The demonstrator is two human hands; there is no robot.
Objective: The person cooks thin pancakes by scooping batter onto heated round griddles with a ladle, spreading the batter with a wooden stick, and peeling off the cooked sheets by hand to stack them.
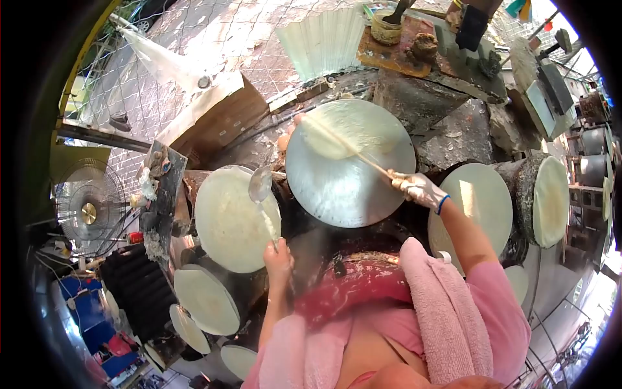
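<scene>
My bare left hand [278, 258] is closed around the handle of a ladle [260, 186], whose round metal bowl hangs over the edge of a round pale crepe [230, 227]. In front of me is a round metal griddle [343, 201], with wet pale batter [376, 133] over its far part and bare metal nearer me. My right hand [421, 189], in a whitish glove with a blue cuff, grips a long thin wooden spreader [346, 146]. That spreader slants across the batter towards the griddle's far left edge.
More pale rounds surround me, one under my right forearm [470, 194], one further right [551, 201], and one at the lower left [206, 299]. A cardboard box [220, 120] and a fan [89, 212] stand to the left. A batter-smeared tub [387, 29] sits on a far board.
</scene>
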